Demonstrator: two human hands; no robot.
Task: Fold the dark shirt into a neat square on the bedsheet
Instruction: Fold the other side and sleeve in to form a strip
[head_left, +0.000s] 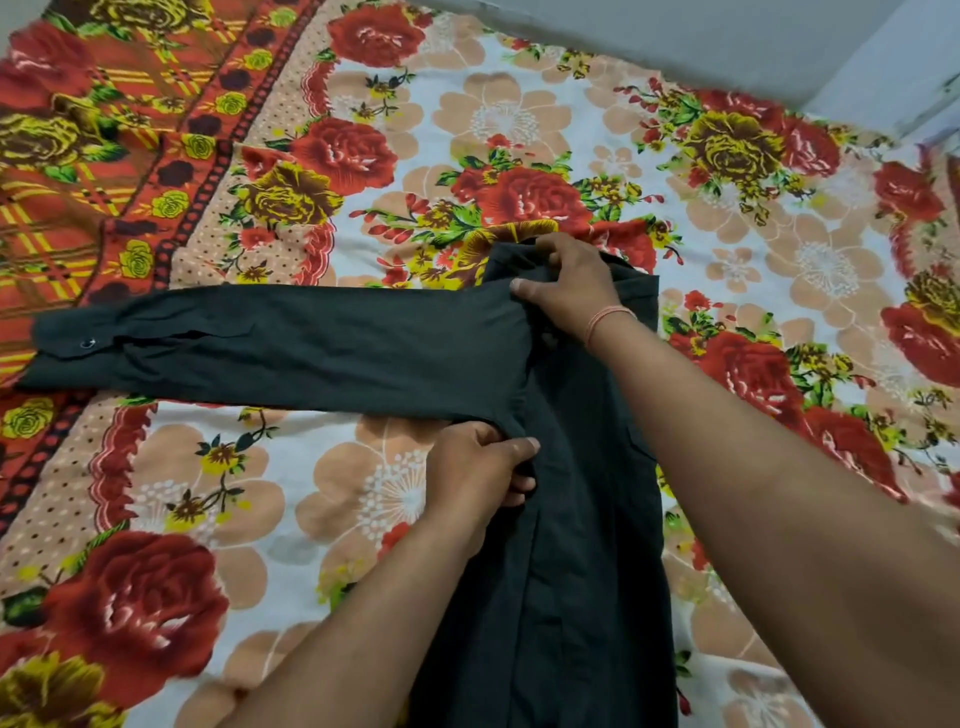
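The dark shirt (582, 545) lies on the floral bedsheet (363, 499) as a narrow lengthwise strip running toward me. One long sleeve (270, 345) stretches flat out to the left, its buttoned cuff at the far left end. My left hand (480, 467) pinches the fabric at the left edge of the body, just below where the sleeve joins. My right hand (566, 283) grips bunched cloth at the shoulder and collar end, a thread band on its wrist. The shirt's lower hem is out of frame.
An orange-and-red patterned border of the sheet (78, 156) covers the far left. A pale wall (779, 41) runs along the bed's far edge at top right. Open sheet lies on both sides of the shirt.
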